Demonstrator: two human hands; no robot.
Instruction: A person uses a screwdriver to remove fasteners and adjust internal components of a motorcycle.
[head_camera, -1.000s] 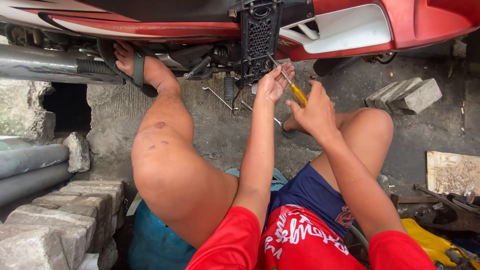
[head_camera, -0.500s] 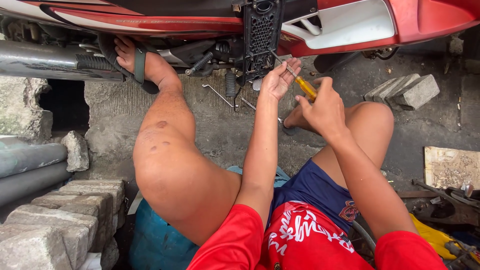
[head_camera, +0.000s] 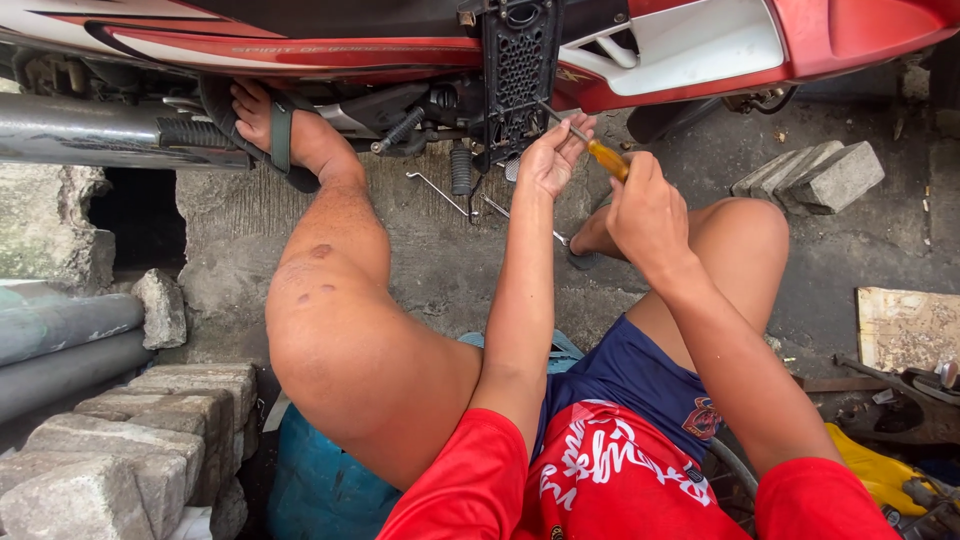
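Observation:
A red and white motorbike stands across the top of the view, with a black perforated cover on its underside. My right hand grips the orange handle of a screwdriver, whose metal shaft points up-left at that cover. My left hand pinches the shaft near the tip and steadies it against the cover. I sit low on a blue stool, knees spread, my left sandalled foot braced against the bike's silver exhaust pipe.
Metal rods lie on the concrete under the bike. Grey paving blocks are stacked at lower left beside grey pipes. More blocks sit at upper right. Yellow parts and a board lie at right.
Both hands and the screwdriver have shifted slightly right along the cover, with the right hand turned a little on the handle. The view has drifted a bit.

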